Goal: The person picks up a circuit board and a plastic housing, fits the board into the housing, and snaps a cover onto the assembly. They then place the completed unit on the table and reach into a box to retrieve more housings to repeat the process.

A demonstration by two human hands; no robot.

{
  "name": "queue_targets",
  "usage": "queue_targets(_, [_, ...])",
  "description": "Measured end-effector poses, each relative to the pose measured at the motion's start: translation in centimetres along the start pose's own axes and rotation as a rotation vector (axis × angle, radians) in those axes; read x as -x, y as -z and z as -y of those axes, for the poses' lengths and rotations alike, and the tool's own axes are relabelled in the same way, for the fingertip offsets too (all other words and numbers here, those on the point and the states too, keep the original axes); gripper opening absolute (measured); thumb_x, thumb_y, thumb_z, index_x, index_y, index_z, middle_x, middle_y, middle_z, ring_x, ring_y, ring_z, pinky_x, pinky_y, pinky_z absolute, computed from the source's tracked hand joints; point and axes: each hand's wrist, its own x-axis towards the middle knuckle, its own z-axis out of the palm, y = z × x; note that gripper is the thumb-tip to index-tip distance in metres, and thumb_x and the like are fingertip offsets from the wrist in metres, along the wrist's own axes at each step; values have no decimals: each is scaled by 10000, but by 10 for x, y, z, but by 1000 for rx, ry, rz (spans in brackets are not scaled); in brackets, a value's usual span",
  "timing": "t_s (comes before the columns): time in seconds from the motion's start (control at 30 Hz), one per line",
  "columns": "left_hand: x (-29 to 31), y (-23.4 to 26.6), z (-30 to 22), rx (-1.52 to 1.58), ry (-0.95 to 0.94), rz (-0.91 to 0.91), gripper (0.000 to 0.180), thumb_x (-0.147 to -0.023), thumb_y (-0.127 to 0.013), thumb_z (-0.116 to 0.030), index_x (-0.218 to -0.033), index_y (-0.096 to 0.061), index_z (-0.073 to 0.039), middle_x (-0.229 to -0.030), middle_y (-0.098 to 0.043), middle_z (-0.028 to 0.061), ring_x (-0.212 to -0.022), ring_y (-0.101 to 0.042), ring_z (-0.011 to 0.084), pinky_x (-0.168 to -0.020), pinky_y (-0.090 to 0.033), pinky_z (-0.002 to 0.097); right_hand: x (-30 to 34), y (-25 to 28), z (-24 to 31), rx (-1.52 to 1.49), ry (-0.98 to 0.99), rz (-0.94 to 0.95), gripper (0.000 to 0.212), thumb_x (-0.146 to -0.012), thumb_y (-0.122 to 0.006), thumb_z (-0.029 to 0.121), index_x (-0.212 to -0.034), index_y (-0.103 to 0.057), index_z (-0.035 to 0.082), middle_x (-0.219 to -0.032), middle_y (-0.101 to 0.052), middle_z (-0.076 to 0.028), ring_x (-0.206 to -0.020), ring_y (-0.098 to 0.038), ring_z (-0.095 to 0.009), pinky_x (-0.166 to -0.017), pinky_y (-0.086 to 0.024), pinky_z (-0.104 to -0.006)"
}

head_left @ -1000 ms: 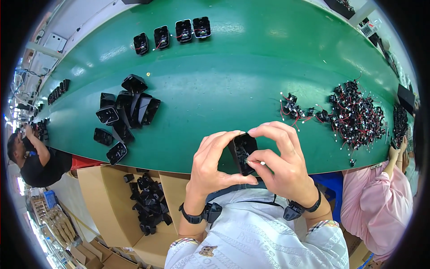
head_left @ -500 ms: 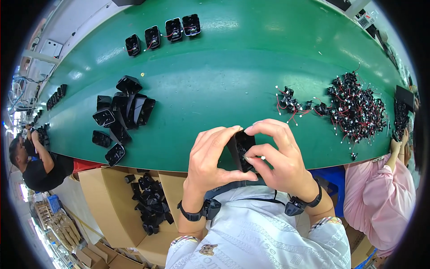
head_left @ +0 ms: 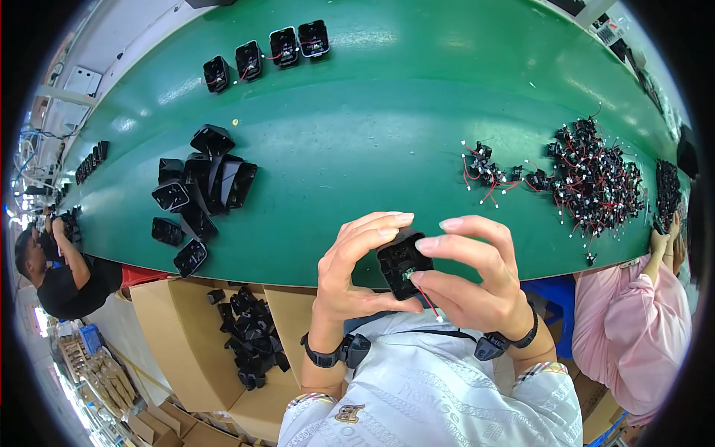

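Note:
A hollow black plastic housing is tilted up above the table's near edge, its open side showing. My left hand is closed around its left side, fingers on top and thumb underneath. Inside the housing sits a small part with a bit of green; a red wire with a white plug hangs from it over the rim. Beside the housing's right side is my right hand, its fingers apart. The forefinger tip is at the rim and the thumb tip lies close to the wired part.
Empty-looking black housings lie heaped at left on the green table. Several wired housings line the far side. Small wired parts are piled at right. A cardboard box of black pieces stands below left. People work at both sides.
The housing has turned so its inside faces up more. My right fingers have spread from their pinch inside it, and the red wire with its white plug now hangs out in view.

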Motion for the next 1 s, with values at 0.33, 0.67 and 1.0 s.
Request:
queue_targets(0.33, [2,1,-7,-87,112,-72,853,-541,-976,-349,-1241,-602,-37,-1231,-699,173,-1139,-668,334,-964,-501,417,-12,-3,-2,-174,-75,75,300,-660,-806,30,-940,-723,99,-1230,-637,-86,-1135,-586,-342,-898,-512,-430])
queue_targets(0.67, [-9,3,-13,-175,113,-13,862,-525,-965,-377,-1234,-618,-31,-1241,-699,135,-1144,-667,322,-940,-493,402,-4,-1,-5,32,-9,56,277,-611,-842,47,-863,-776,140,-1176,-642,-58,-1127,-566,-333,-895,-523,-419])
queue_targets(1.0, [6,-4,-1,-112,118,-162,967,-511,-1009,-365,-1286,-536,-31,-1173,-646,179,-1064,-650,317,-881,-538,398,-2,5,-6,-384,-428,-85,124,-765,-735,-27,-866,-673,7,-1204,-661,-219,-1011,-657,-291,-852,-527,-383])
